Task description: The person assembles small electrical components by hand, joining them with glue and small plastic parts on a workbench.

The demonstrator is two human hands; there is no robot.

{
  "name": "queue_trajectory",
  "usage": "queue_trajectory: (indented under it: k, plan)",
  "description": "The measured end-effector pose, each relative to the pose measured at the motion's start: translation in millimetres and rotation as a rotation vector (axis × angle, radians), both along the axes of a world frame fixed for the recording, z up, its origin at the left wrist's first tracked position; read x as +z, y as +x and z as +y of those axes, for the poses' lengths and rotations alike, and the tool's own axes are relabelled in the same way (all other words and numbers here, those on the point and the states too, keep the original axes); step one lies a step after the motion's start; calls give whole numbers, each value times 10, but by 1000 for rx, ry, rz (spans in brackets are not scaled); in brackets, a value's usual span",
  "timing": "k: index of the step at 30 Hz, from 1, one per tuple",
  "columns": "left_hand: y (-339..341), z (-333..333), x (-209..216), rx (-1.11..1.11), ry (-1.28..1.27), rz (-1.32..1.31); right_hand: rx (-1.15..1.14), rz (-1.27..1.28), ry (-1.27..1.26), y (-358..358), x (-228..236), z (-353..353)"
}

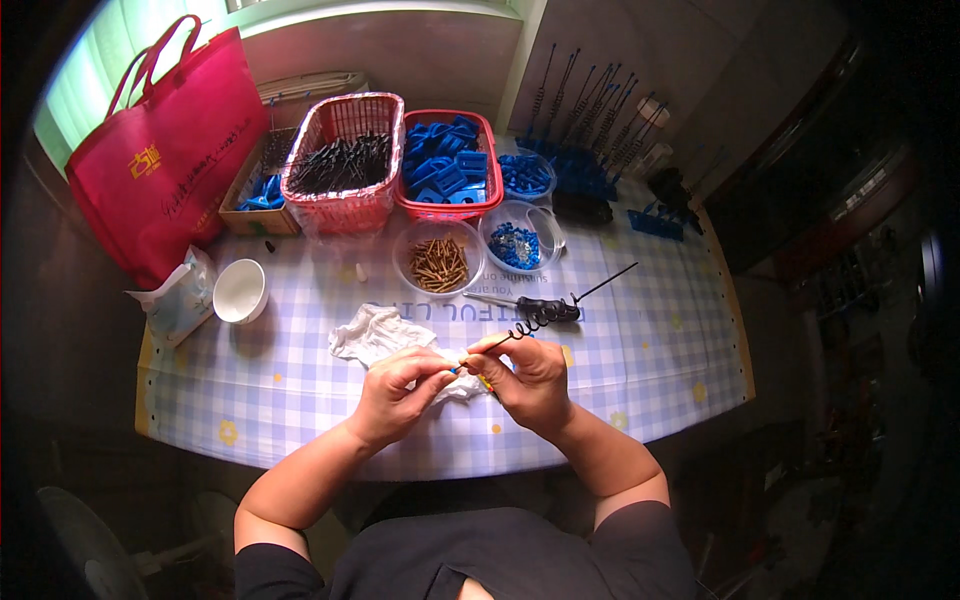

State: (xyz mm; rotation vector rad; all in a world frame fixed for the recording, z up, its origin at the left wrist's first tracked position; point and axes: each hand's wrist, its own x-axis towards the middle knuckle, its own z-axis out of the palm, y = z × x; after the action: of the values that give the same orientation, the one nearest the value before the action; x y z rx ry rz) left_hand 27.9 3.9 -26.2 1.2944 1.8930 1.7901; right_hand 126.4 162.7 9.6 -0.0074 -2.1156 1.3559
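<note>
My left hand (405,395) pinches a small blue piece (455,370) between thumb and fingertips, over the near middle of the table. Closed on a thin black coiled wire rod (532,322), my right hand (528,385) keeps one end of it against the blue piece. The coil slants up and away to the right, ending in a straight tip. Whether the rod's end sits inside the blue piece I cannot tell. Under my hands lies a crumpled white cloth (375,335). Just beyond the coil, a screwdriver with a black handle (555,311) rests on the table.
Clear tubs hold brass-coloured pins (438,268) and small blue parts (515,245). Behind stand a basket of black rods (345,195) and a red basket (450,211) of blue parts. Left are a white bowl (240,291) and red bag (165,150); upright coiled rods (590,110) stand far right.
</note>
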Motion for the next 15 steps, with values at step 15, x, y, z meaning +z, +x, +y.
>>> queue_trajectory:
  k: [15]
  plan:
    - [15,6,-8,-3,0,-10,1,11,7,6,-11,9]
